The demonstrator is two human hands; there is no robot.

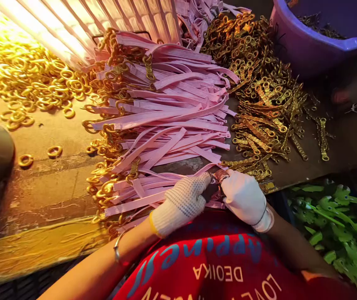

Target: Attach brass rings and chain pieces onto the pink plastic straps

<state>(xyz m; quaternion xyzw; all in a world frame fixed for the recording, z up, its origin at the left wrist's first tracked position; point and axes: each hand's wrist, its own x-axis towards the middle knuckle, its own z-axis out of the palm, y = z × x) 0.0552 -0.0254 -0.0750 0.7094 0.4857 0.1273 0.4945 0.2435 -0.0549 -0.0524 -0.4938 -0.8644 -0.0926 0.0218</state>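
Note:
My left hand [183, 202], in a dotted knit glove, is closed near the table's front edge, pinching a pink strap end. My right hand [243, 196], in a white glove, is closed right beside it, and a small dark tool or metal part [217, 179] sits between the two hands; what it is stays unclear. Both hands rest at the near end of a big heap of pink straps [172, 112] with gold rings and clasps on their left ends.
Loose gold rings [25, 79] cover the table's left. A pile of gold chain pieces [265, 96] lies to the right, below a purple tub [315, 37]. Green leaves [331, 216] show at lower right. A bright slatted panel [81, 25] stands behind.

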